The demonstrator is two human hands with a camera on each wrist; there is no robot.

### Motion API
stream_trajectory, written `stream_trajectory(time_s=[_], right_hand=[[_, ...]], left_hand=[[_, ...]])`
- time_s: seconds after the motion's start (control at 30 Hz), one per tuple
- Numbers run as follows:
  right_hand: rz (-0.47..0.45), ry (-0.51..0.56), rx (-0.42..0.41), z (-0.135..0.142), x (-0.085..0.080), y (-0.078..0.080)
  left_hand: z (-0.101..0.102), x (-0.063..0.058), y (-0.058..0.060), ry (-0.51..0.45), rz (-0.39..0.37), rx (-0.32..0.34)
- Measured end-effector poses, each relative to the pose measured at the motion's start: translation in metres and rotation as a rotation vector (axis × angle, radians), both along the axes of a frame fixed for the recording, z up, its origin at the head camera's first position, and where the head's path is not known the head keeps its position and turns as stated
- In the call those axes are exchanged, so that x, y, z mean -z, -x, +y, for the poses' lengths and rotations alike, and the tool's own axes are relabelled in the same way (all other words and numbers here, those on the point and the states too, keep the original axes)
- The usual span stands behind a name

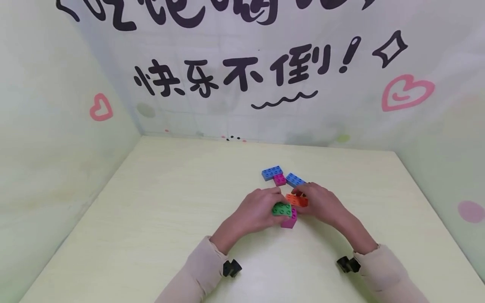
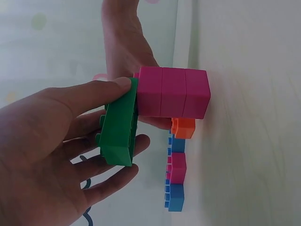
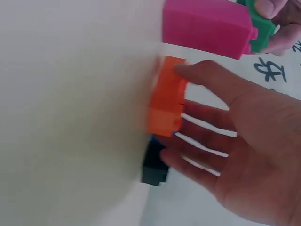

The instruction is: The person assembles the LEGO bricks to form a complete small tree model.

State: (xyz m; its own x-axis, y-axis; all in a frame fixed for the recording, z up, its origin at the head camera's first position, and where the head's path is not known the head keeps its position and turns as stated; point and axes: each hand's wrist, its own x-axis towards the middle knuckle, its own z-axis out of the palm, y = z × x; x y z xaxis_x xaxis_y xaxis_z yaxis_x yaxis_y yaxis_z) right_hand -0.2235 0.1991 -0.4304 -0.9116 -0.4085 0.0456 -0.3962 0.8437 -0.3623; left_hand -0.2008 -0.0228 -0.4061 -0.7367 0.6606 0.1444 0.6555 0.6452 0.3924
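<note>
My left hand (image 1: 261, 208) pinches a green toy brick (image 2: 118, 125) between thumb and fingers. The green brick sits across the top of a magenta brick stack (image 2: 174, 92), three layers high, and overhangs it to one side. Just beyond the stack, an orange toy brick (image 1: 297, 200) lies on the table, studs up. My right hand (image 1: 322, 202) grips the orange brick, with the thumb (image 3: 200, 73) at its near end and fingers along its far side. A black brick (image 3: 155, 164) shows next to the right fingertips, mostly hidden by the hand in the head view.
Behind the hands on the pale table (image 1: 159, 202) lie a blue brick (image 1: 272, 172), a small magenta brick (image 1: 279, 180) and another blue brick (image 1: 295, 179). A printed cloth wall (image 1: 212, 120) stands along the table's back edge, with side walls left and right.
</note>
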Motion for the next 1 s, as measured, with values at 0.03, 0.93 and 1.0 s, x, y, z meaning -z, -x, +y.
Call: stream_trajectory(time_s=[0.03, 0.93, 1.0], right_hand=[[0.008, 0.012, -0.002, 0.001, 0.002, 0.0], [-0.091, 0.448, -0.192, 0.035, -0.017, -0.034], [-0.089, 0.452, -0.188, 0.035, -0.017, -0.034]], left_hand=[[0.0, 0.0, 0.0, -0.008, -0.016, -0.007], [0.002, 0.01, 0.003, -0.116, -0.123, -0.013], [0.002, 0.01, 0.004, -0.123, -0.125, -0.008]])
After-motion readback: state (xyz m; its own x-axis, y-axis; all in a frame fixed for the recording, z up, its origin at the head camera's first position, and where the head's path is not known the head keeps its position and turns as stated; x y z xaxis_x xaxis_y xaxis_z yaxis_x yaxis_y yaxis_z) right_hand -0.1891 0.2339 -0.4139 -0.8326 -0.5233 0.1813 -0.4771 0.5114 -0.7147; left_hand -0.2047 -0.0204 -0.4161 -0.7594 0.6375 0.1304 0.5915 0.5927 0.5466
